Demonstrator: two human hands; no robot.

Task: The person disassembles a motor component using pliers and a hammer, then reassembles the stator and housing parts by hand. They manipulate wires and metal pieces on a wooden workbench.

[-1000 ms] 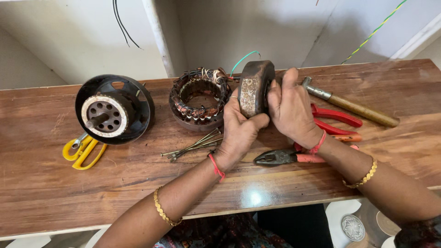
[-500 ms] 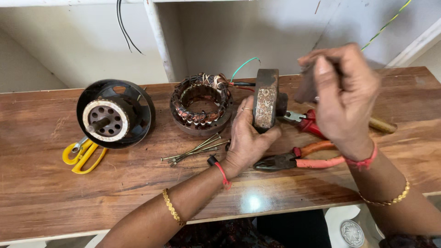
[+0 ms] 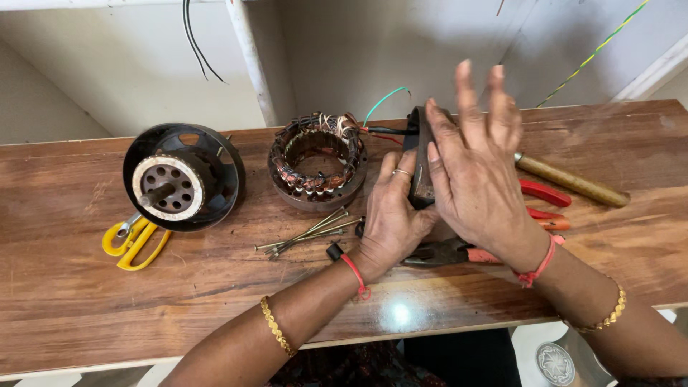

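Observation:
My left hand (image 3: 390, 215) grips a dark, flat round metal motor part (image 3: 419, 154) and keeps it standing on edge on the wooden table (image 3: 72, 287). My right hand (image 3: 476, 168) is open with fingers spread upward, its palm flat against the right face of that part. Just left of the part sits a stator ring with copper windings (image 3: 317, 161) and coloured wires. Several long thin bolts (image 3: 308, 233) lie in front of the stator, beside my left wrist.
A black round motor housing with a shaft (image 3: 183, 179) stands at the left, with a yellow-handled tool (image 3: 132, 240) next to it. Red-handled pliers (image 3: 545, 204) and a wooden-handled hammer (image 3: 570, 179) lie to the right, partly under my right hand. A wall runs behind the table.
My right hand lifted off the dark part, rose above it, and has come back down open-palmed against its side. My left hand kept holding the part upright.

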